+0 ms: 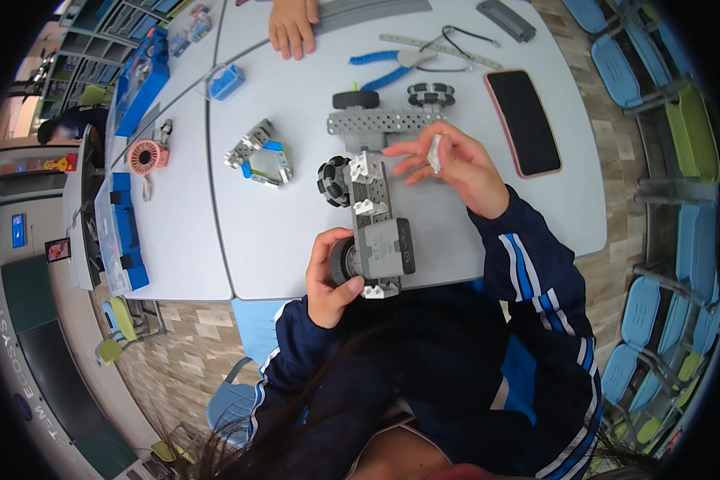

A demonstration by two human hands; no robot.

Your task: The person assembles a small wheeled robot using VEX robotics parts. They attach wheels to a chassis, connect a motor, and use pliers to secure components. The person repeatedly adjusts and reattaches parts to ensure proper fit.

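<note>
My left hand (330, 282) is closed around the near wheel (344, 262) of a grey robot chassis, its thumb on the frame. The perforated beam (370, 202) of that chassis carries white brackets (365, 167), a grey box-shaped module (386, 247) and a second, roller-rimmed wheel (333, 182). My right hand (470, 170) is raised just right of the beam's far end. Between its thumb and fingers is a small whitish, shiny piece (435, 153), too small to make out; the other fingers stretch left. Beyond lies a crosswise perforated beam (386, 121) with two wheels.
Blue-handled pliers (380, 68), black cable (456, 50) and a phone (525, 122) lie at the far right. Left are a small linkage assembly (262, 154), a pink fan (147, 157) and blue cases (142, 84). Another person's hand (294, 29) rests on the far table edge.
</note>
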